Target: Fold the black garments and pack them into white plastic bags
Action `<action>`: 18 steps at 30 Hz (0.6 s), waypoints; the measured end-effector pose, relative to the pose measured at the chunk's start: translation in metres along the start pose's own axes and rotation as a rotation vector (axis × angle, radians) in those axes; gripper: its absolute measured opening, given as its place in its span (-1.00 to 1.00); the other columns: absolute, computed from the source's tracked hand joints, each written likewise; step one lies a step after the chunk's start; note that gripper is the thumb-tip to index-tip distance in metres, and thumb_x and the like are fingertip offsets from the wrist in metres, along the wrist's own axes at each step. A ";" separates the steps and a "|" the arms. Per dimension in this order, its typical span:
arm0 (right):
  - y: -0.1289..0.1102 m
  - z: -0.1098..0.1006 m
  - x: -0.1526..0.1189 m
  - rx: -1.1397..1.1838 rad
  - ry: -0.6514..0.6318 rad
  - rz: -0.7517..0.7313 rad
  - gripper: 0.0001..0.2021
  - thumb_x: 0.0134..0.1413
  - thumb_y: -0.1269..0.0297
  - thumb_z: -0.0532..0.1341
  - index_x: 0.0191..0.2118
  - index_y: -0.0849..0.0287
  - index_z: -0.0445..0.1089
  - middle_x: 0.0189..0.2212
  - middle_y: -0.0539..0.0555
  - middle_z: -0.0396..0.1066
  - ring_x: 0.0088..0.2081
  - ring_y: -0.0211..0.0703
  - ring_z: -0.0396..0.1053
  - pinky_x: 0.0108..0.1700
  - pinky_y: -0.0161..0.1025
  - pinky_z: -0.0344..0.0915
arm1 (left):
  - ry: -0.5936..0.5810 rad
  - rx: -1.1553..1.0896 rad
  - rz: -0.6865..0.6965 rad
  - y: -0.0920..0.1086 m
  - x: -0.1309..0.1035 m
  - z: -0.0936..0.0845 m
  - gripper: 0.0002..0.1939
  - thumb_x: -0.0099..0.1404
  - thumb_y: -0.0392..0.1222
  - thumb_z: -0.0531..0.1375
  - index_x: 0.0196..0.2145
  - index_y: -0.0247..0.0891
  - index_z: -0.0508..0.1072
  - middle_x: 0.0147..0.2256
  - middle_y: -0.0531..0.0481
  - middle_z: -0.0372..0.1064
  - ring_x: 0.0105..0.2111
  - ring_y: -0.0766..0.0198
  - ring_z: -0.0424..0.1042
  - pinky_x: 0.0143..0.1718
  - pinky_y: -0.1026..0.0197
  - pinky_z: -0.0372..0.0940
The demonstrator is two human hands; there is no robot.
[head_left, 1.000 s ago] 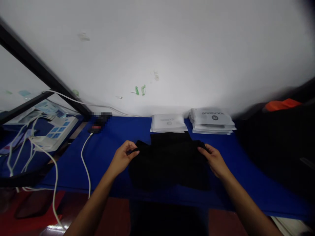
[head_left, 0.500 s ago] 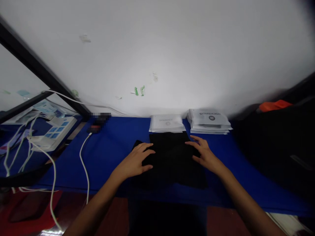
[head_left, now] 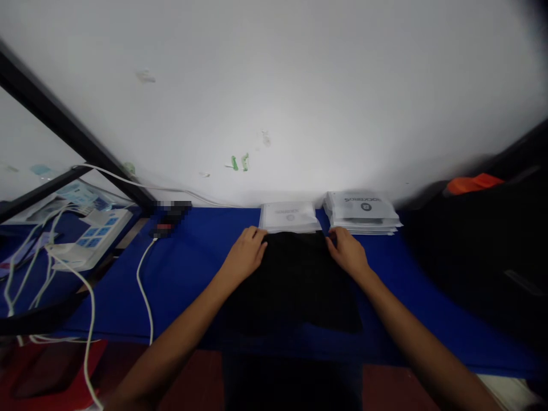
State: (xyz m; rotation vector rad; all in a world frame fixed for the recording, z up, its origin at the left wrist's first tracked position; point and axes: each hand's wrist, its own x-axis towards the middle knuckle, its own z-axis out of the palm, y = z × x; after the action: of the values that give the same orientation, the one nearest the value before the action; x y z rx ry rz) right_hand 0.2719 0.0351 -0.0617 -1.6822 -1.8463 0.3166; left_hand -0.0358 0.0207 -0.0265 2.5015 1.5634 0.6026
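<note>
A black cloth (head_left: 295,279) lies spread on the blue table surface (head_left: 188,251), in front of two stacks of packets. At its far left corner my left hand (head_left: 249,250) has its fingers closed on the cloth's edge. My right hand (head_left: 346,249) pinches the far right edge of the same cloth, close to the right stack. The cloth's near part is dark and its folds are hard to make out.
White printed packets lie in a left stack (head_left: 289,217) and a taller right stack (head_left: 363,212) against the wall. A cabled dark device (head_left: 171,220) is at the left. Farther left are a power strip (head_left: 96,237) and white cables. A large black item (head_left: 479,257) stands right.
Both hands have moved to the cloth's far corners, and their spread fingers have closed on it. The cloth's left side now lies flatter.
</note>
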 end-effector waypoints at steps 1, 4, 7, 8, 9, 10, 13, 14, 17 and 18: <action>-0.003 -0.003 -0.005 -0.049 0.027 -0.044 -0.80 0.20 0.22 0.10 -0.13 0.10 0.39 -0.20 0.21 0.44 -0.17 0.08 0.38 -0.20 -0.10 0.29 | -0.044 0.001 0.036 0.003 -0.009 0.001 -0.75 0.44 -0.24 0.03 0.01 -0.26 0.38 -0.09 -0.17 0.33 -0.06 0.04 0.34 0.00 0.00 0.31; -0.016 -0.010 -0.019 -0.048 -0.098 -0.262 -0.77 0.27 0.21 0.04 -0.11 0.09 0.40 -0.23 0.21 0.43 -0.14 0.09 0.38 -0.15 -0.06 0.33 | -0.147 -0.012 0.029 0.006 -0.035 0.006 -0.77 0.43 -0.13 0.10 -0.04 -0.25 0.42 -0.14 -0.13 0.34 -0.13 0.06 0.37 -0.07 0.00 0.35; -0.026 -0.008 -0.024 0.057 -0.325 -0.429 -0.76 0.28 0.21 0.07 -0.04 0.03 0.42 -0.17 0.17 0.46 -0.10 0.08 0.39 -0.04 0.01 0.35 | -0.128 -0.038 0.007 0.003 -0.046 0.012 -0.72 0.41 -0.07 0.14 -0.03 -0.27 0.42 -0.09 -0.16 0.32 -0.11 0.05 0.37 -0.07 0.00 0.35; -0.028 -0.005 -0.024 0.070 -0.336 -0.430 -0.74 0.28 0.21 0.08 0.01 0.02 0.41 -0.10 0.18 0.45 -0.04 0.10 0.38 0.02 0.05 0.34 | -0.116 -0.043 0.025 0.002 -0.047 0.014 -0.75 0.43 -0.09 0.12 -0.05 -0.26 0.43 -0.09 -0.16 0.32 -0.11 0.06 0.37 -0.07 0.00 0.35; -0.028 -0.002 -0.024 0.063 -0.321 -0.411 -0.71 0.28 0.20 0.09 0.05 0.03 0.39 -0.03 0.19 0.43 0.02 0.13 0.35 0.07 0.10 0.31 | -0.105 -0.044 0.053 0.000 -0.047 0.016 -0.78 0.44 -0.12 0.10 -0.08 -0.25 0.44 -0.10 -0.15 0.33 -0.12 0.08 0.37 -0.07 0.01 0.34; -0.026 0.000 -0.022 0.043 -0.300 -0.386 -0.69 0.28 0.18 0.10 0.08 0.05 0.38 0.03 0.21 0.40 0.07 0.16 0.33 0.11 0.13 0.29 | -0.095 -0.042 0.086 -0.001 -0.046 0.017 -0.81 0.46 -0.16 0.07 -0.12 -0.24 0.45 -0.11 -0.14 0.34 -0.12 0.09 0.38 -0.07 0.02 0.33; -0.020 0.000 -0.019 -0.014 -0.342 -0.388 -0.72 0.27 0.11 0.15 -0.01 0.10 0.42 0.05 0.24 0.38 0.09 0.17 0.32 0.12 0.11 0.29 | -0.060 -0.034 0.152 -0.003 -0.041 0.015 -0.81 0.46 -0.26 0.02 -0.21 -0.25 0.42 -0.13 -0.12 0.38 -0.10 0.09 0.37 -0.05 0.02 0.29; -0.018 -0.004 -0.019 -0.012 -0.381 -0.414 -0.75 0.26 0.11 0.16 -0.07 0.11 0.44 0.04 0.24 0.40 0.08 0.15 0.33 0.11 0.09 0.30 | -0.050 -0.027 0.151 -0.003 -0.040 0.013 -0.82 0.46 -0.27 0.01 -0.21 -0.26 0.41 -0.14 -0.12 0.39 -0.10 0.08 0.38 -0.05 0.01 0.28; -0.020 -0.024 -0.023 0.034 -0.447 -0.463 -0.85 0.26 0.17 0.17 -0.24 0.10 0.43 -0.03 0.20 0.45 0.01 0.09 0.37 0.05 0.04 0.31 | -0.083 -0.015 0.121 0.005 -0.041 -0.006 -0.80 0.48 -0.24 -0.02 -0.20 -0.27 0.39 -0.23 -0.11 0.43 -0.19 0.09 0.40 -0.08 0.00 0.27; -0.023 -0.033 -0.027 0.050 -0.459 -0.458 -0.85 0.25 0.17 0.18 -0.27 0.11 0.42 -0.09 0.18 0.47 -0.04 0.06 0.39 0.01 0.01 0.32 | -0.129 -0.028 0.119 0.010 -0.044 -0.015 -0.79 0.49 -0.22 -0.03 -0.19 -0.26 0.39 -0.26 -0.09 0.44 -0.23 0.10 0.41 -0.09 0.01 0.27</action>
State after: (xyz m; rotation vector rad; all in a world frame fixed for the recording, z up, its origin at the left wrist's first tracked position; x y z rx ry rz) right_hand 0.2725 -0.0017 -0.0300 -1.1636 -2.4661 0.5805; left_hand -0.0503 -0.0244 -0.0209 2.5703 1.3605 0.4628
